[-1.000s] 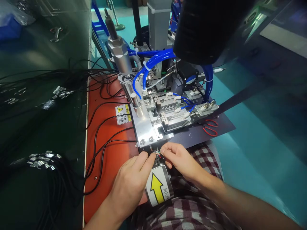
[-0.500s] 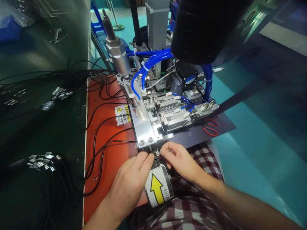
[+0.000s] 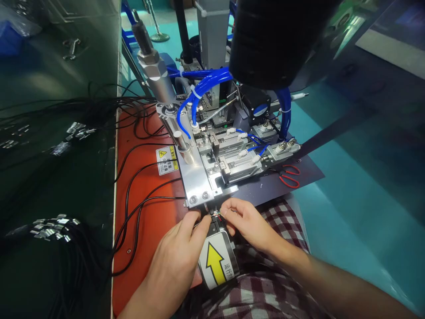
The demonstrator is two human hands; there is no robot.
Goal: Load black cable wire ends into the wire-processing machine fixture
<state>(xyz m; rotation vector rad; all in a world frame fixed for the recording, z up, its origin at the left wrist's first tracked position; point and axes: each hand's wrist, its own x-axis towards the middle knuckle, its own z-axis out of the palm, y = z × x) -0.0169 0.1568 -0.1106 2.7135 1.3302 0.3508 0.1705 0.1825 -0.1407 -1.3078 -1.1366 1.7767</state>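
Observation:
My left hand (image 3: 179,250) rests at the near edge of the machine's metal plate (image 3: 195,181), its fingers bent and closed. Whatever lies under those fingertips is hidden. Opposite it, my right hand (image 3: 244,223) pinches thumb and forefinger together at the ends of thin coloured wires (image 3: 216,214), red among them. The wires sit over a narrow black track between both hands, too small to make out fully. Just below the track, on the machine's front, is a white label with a yellow arrow (image 3: 214,261).
Black cables (image 3: 142,206) run across the orange base (image 3: 152,239) to the machine. A cable bundle with metal ends (image 3: 51,228) lies on the dark table at left. Blue air hoses (image 3: 212,84) arch over the cylinders. Red-handled scissors (image 3: 289,176) and a wrench (image 3: 72,48) lie farther off.
The whole view has shifted slightly, so the machine appears a little farther left. My left thumb and fingers have spread slightly apart; the right hand keeps its pinch at the wires.

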